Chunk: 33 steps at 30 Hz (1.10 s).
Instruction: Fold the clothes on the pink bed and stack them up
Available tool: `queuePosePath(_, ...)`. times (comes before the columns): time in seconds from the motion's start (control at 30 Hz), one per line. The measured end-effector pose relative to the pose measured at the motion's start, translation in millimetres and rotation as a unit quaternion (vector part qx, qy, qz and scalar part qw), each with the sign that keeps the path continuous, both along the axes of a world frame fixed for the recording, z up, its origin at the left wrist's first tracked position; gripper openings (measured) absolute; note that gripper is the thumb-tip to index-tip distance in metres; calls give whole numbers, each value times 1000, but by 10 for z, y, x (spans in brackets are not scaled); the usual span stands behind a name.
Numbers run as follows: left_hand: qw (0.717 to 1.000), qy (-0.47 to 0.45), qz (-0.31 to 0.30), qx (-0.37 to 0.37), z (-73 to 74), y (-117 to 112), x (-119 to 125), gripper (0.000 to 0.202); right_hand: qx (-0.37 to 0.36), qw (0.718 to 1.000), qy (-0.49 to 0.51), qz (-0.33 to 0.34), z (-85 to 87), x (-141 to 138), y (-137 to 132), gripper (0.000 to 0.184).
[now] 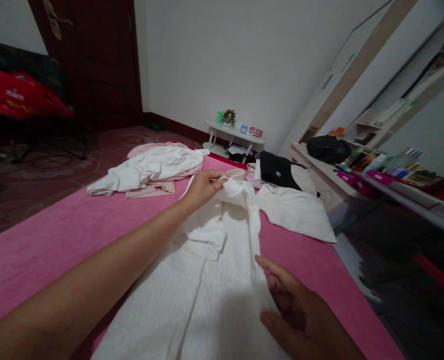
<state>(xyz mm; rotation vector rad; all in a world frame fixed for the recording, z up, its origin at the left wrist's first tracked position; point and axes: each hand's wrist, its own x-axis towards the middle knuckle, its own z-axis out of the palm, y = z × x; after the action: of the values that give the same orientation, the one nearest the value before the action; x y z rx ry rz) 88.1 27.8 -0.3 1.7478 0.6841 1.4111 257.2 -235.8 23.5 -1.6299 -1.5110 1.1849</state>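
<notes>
A white shirt-like garment point(225, 285) lies spread out in front of me, its narrow end pointing away and one part folded inward across it. At that far end, by what looks like the collar, my left hand point(206, 186) pinches the cloth between thumb and fingers and holds it slightly raised. Along the garment's right edge, nearer to me, is my right hand point(297, 305), thumb and fingers apart. Its index fingertip reaches the edge of the cloth; whether it touches is hard to tell.
The garment rests on a pink bedspread point(124, 230). White and pink clothes point(158, 162) are heaped at far left; a folded white cloth point(297, 212) and a black garment point(278, 170) lie at far right. A cluttered dressing table point(319, 167) stands right, a small white table point(234, 131) beyond.
</notes>
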Motion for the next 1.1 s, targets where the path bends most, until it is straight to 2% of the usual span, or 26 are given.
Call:
queuePosePath(0.1, 1000, -19, 8, -24, 33, 46, -123, 25, -4, 999, 22, 45, -127, -206, 118, 67)
queuePosePath(0.17, 999, -16, 27, -34, -8, 78, -214, 24, -3, 996, 7, 92, -238, -340, 196, 71)
queuePosePath(0.23, 998, -10, 56, -36, -100, 123, -309, 21, -12, 987, -7, 161, -304, -467, 265, 76)
queuePosePath(0.33, 995, -13, 95, -38, -314, 216, -444, 15, -52, 969, -1, 243, -267, -587, 407, 75)
queuePosePath(0.4, 991, -28, 111, -65, -470, 283, -513, 12, -29, 977, 5, 212, -184, -570, 608, 55)
queuePosePath(0.47, 986, -51, 123, -100, -593, 336, -554, 11, 90, 990, -24, 105, -110, -455, 938, 30)
queuePosePath(0.5, 983, -67, 127, -114, -633, 353, -562, 11, 175, 982, -56, 43, -92, -367, 1145, 24)
queuePosePath(0.53, 981, -81, 129, -123, -658, 363, -565, 11, 259, 961, -96, -11, -91, -268, 1370, 23)
queuePosePath(0.6, 979, -97, 126, -127, -668, 360, -559, 10, 356, 918, -164, -65, -148, -75, 1820, 30)
queuePosePath(0.67, 980, -100, 120, -122, -645, 338, -551, 10, 355, 898, -243, -91, -275, 53, 2190, 40)
queuePosePath(0.73, 981, -102, 121, -115, -618, 313, -553, 10, 292, 898, -317, -89, -442, 79, 2421, 51)
queuePosePath(0.8, 978, -115, 137, -112, -604, 301, -562, 9, 222, 895, -383, -50, -605, 24, 2516, 56)
queuePosePath(0.87, 973, -126, 161, -109, -610, 310, -572, 8, 181, 879, -440, -2, -717, -59, 2523, 56)
queuePosePath(0.93, 970, -130, 180, -102, -636, 339, -575, 8, 163, 861, -481, 20, -752, -126, 2499, 54)
queuePosePath(1.0, 968, -129, 192, -94, -671, 376, -571, 8, 159, 847, -507, 9, -716, -173, 2475, 51)
queuePosePath(1.1, 967, -124, 205, -86, -716, 414, -563, 10, 230, 840, -490, -21, -601, -263, 2429, 38)
